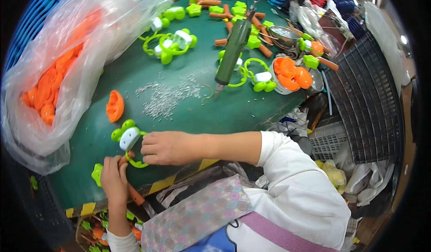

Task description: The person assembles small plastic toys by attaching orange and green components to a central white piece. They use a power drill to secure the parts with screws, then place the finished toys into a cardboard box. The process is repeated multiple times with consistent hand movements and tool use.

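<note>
At the near left of the table, my left hand [114, 180] is closed around a brown branch-shaped plastic piece [134, 194]. A green star-shaped leaf [97, 174] sticks out beside that hand. My right hand [164, 148] has its fingers curled at the right side of a green ring toy part [134, 163], which bears a white block [129, 138] and green round lobes. The branch piece meets the ring between my hands; my fingers hide part of the joint. Just beyond lies an orange half shell [115, 106], its hollow side showing.
Small silver screws [164, 98] are spread mid-table. A green electric screwdriver [234, 52] hangs tip down beyond them. At left stands a clear bag [85, 79] of orange parts; at right, a white tub [280, 85] of orange shells. More green rings [166, 47] and brown branches lie at the back.
</note>
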Tool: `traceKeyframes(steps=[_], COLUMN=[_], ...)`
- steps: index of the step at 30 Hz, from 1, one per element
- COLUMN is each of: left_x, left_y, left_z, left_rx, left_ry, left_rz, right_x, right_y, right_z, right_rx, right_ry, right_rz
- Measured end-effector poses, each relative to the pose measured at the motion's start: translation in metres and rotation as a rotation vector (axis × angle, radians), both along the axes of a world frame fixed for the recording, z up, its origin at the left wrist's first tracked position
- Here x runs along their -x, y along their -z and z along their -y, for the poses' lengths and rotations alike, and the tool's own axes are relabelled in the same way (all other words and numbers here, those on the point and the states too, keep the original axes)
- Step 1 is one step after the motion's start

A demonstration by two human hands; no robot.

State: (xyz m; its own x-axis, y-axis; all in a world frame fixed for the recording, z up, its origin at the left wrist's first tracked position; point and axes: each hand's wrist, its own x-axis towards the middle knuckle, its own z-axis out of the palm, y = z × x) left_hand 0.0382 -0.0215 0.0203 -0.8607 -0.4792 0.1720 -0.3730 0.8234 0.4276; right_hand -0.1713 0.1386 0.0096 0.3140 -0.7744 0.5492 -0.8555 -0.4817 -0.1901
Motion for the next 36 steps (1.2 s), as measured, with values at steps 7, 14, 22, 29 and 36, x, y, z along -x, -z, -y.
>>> traceKeyframes(steps=[7, 14, 22, 29, 36], left_x=[-0.002, 0.013, 0.035, 0.04, 0.053], left_y=[0.0, -0.015, -0.028, -0.029, -0.021], left_z=[-0.014, -0.033, -0.056, -0.065, -0.07], left_rx=[0.146, -0.084, 0.068, 0.079, 0.108], left_ry=[0.015, 0.017, 0.202, 0.256, 0.351], left_rz=[0.007, -0.187, -0.173, -0.162, -0.219], right_x=[0.106, 0.292, 0.328, 0.272, 0.192], right_y=[-0.058, -0.059, -0.019, -0.064, -0.099], right_z=[-0.118, -0.221, -0.196, -0.215, -0.261], right_rx=[0.593, -0.103, -0.787, -0.219, 0.13], right_ry=[0.691, 1.553, 1.494, 1.516, 1.563], right_rz=[0.224, 0.348, -0.005, 0.04, 0.33])
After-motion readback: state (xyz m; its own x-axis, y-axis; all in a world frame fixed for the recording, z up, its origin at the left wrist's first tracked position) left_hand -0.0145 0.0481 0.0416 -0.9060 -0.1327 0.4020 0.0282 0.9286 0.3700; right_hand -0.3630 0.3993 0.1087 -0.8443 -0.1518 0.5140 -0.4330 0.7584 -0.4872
